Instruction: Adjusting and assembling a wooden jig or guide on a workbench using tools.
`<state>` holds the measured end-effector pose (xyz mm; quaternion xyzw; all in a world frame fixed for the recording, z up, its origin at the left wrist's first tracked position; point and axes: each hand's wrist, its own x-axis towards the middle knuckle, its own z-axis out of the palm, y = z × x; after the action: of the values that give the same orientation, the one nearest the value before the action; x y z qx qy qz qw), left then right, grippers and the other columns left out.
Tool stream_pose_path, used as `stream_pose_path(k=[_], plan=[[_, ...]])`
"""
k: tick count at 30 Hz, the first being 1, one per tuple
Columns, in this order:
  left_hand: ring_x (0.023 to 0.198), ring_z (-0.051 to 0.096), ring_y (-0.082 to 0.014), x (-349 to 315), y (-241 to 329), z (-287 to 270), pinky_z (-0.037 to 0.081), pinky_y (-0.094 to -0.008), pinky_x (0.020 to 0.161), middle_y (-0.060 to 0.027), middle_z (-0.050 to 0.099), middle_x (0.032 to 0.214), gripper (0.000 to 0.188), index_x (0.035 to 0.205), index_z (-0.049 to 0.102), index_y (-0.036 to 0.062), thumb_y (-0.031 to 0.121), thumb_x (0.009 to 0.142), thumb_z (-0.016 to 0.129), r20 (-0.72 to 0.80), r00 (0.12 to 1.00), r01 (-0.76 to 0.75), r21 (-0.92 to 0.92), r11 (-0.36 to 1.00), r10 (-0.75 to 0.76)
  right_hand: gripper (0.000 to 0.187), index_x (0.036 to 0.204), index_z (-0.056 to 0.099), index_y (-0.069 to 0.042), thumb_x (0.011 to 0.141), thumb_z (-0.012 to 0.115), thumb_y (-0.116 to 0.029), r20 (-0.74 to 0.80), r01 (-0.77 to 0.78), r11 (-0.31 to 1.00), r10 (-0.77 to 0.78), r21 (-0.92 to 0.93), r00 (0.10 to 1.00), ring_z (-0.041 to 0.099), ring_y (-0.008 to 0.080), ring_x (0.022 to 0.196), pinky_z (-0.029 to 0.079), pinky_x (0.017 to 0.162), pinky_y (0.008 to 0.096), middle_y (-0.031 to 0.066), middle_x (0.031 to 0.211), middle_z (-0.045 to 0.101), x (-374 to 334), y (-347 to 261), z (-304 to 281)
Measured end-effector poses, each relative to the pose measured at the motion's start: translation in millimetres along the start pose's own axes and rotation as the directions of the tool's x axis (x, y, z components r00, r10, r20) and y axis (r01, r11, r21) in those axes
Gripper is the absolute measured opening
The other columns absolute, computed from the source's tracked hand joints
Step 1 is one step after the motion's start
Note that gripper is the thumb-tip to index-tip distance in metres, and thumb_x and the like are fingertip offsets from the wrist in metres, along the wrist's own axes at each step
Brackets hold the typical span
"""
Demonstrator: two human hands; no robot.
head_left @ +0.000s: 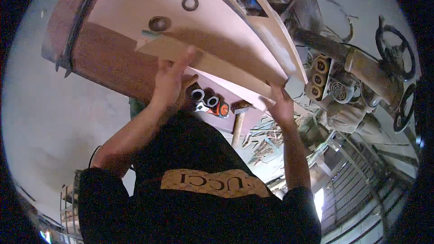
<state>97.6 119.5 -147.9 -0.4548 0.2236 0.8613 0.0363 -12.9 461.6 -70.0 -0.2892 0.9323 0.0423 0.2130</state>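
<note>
A long, narrow light-brown wooden board (221, 67) spans both my hands above a pinkish work surface. My left hand (171, 83) grips its near edge towards the left end, thumb raised over the face. At the right end, my right hand (281, 106) is closed around the board, some fingers hidden behind it. Just below the board and beside my left hand lie two ring-shaped rolls (197, 94) and an orange and white tool (222, 109), perhaps a tape measure. A hammer-like tool with a wooden handle (238, 129) lies nearer my right hand.
Two dark rings (190, 3) lie on the pinkish surface (135, 0) beyond the board. A long panel with a rectangular opening (275, 29) runs along its right side. Further right stands machinery with a motor (340, 91) and a handwheel (396, 49). Wood scraps (264, 142) litter the floor.
</note>
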Motion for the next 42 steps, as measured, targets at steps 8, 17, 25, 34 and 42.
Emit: stream_pose_path(k=[8, 17, 25, 34, 42], plan=[[0.128, 0.056, -0.0248, 35.1, -61.6, 47.7, 0.051, -0.0491, 0.102, -0.0167, 0.049, 0.146, 0.090, 0.149, 0.021, 0.0104, 0.033, 0.088, 0.083, 0.162, 0.987, -0.013, 0.036, 0.999, 0.007, 0.059, 0.132, 0.063, -0.005, 0.082, 0.088, -0.026, 0.057, -0.262, 0.953, 0.256, 0.152, 0.965, 0.071, 0.0371, 0.104, 0.057, 0.090, 0.0436, 0.0209, 0.117, 0.072, -13.9, 56.7, 7.4], [0.141, 0.040, -0.0336, 74.4, -120.0, 181.8, 0.042, -0.0413, 0.115, -0.0285, 0.029, 0.156, 0.127, 0.155, -0.008, -0.0053, 0.023, 0.080, 0.090, 0.275, 0.956, -0.097, -0.030, 0.995, 0.101, 0.057, 0.131, 0.064, 0.000, 0.084, 0.085, -0.026, 0.008, -0.478, 0.849, 0.489, 0.225, 0.872, 0.068, 0.0354, 0.113, 0.053, 0.100, 0.0420, 0.0217, 0.122, 0.071, -55.2, 150.7, 23.3], [0.156, 0.012, -0.0417, 98.3, -136.5, 188.4, 0.017, -0.0403, 0.128, -0.0333, 0.002, 0.166, 0.140, 0.156, -0.019, -0.0094, 0.045, 0.082, 0.086, 0.305, 0.928, -0.278, 0.191, 0.941, 0.213, 0.063, 0.133, 0.062, 0.003, 0.084, 0.085, -0.029, 0.065, -0.521, 0.833, 0.519, 0.186, 0.852, 0.068, 0.0348, 0.115, 0.053, 0.099, 0.0430, 0.0235, 0.125, 0.070, -39.9, 163.3, 14.1], [0.156, 0.021, -0.0343, 96.2, -23.3, -23.8, 0.015, -0.0596, 0.127, -0.0103, 0.024, 0.170, 0.091, 0.154, 0.045, 0.0273, 0.050, 0.074, 0.083, 0.806, 0.589, -0.747, 0.514, -0.421, -0.062, 0.059, 0.131, 0.064, 0.003, 0.084, 0.085, -0.027, 0.023, -0.553, 0.828, 0.553, 0.089, 0.833, 0.068, 0.0376, 0.114, 0.053, 0.100, 0.0439, 0.0245, 0.124, 0.070, -40.9, 166.8, 11.6], [0.159, 0.014, -0.0314, 117.5, -9.5, -6.7, 0.010, -0.0602, 0.129, -0.0026, 0.021, 0.172, 0.092, 0.153, 0.046, 0.0332, 0.055, 0.068, 0.075, 0.865, 0.490, -0.695, 0.309, -0.649, -0.112, 0.062, 0.135, 0.062, 0.000, 0.088, 0.081, -0.035, 0.034, -0.553, 0.826, 0.553, 0.111, 0.833, 0.064, 0.0398, 0.122, 0.050, 0.104, 0.0465, 0.0243, 0.132, 0.066, -50.0, 164.6, 17.4]])
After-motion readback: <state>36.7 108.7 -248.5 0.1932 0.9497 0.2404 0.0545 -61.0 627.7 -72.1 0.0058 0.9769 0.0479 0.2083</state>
